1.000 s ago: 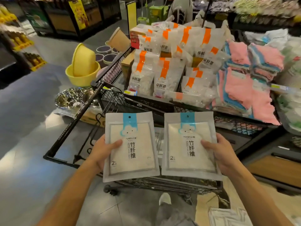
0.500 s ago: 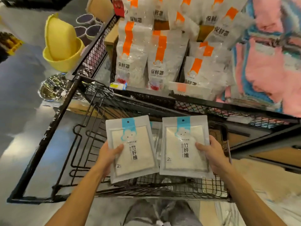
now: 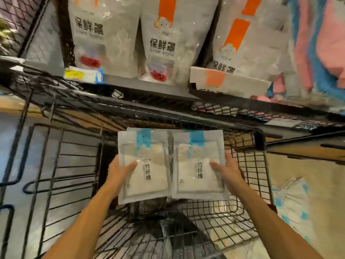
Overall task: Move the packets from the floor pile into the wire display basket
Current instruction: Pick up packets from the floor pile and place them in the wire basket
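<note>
Two flat white packets with blue header strips sit side by side above the black wire display basket [image 3: 248,186]: the left packet [image 3: 144,165] in the left hand [image 3: 119,171], the right packet [image 3: 198,165] in the right hand [image 3: 226,172]. Behind the basket, on a black mesh shelf [image 3: 149,94], stand white pouches with orange stripes [image 3: 162,38]. Folded pink and blue cloths [image 3: 321,43] lie right of the pouches. A pile of white packets on the floor [image 3: 291,202] lies right of the basket.

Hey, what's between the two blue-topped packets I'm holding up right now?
Nothing. In the head view the left packet and the right packet sit side by side with only a narrow dark gap, over the wire basket.
</note>
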